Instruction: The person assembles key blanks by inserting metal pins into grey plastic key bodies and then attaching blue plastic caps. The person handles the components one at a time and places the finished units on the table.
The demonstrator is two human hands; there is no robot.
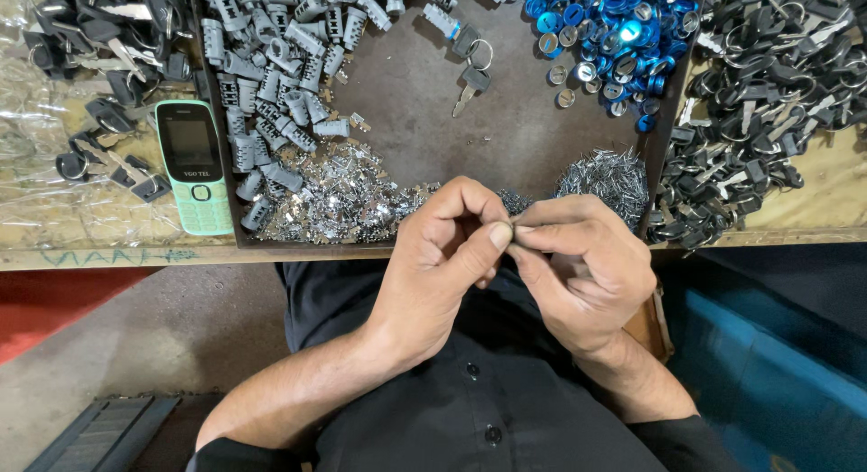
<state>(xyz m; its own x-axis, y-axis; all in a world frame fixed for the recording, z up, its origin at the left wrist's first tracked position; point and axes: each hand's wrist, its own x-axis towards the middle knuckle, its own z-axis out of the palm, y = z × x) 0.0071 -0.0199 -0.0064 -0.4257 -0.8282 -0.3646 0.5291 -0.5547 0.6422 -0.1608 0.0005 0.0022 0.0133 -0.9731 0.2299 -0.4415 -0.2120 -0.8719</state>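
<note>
Both hands are curled up tight and meet in front of the dark shirt. The left hand (442, 255) and right hand (582, 269) pinch one tiny metal piece (508, 226) between their fingertips, just over the near edge of the dark tray (506, 138). A green phone (194, 165) lies flat to the left. Blue rings (614, 29) sit piled at the tray's far corner.

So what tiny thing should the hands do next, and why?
Probably press the small metal piece a bit further in. The left hand and right hand meet fingertip to fingertip, pinching it just above the tray. It is too small to see clearly, so that's a guess.
</note>
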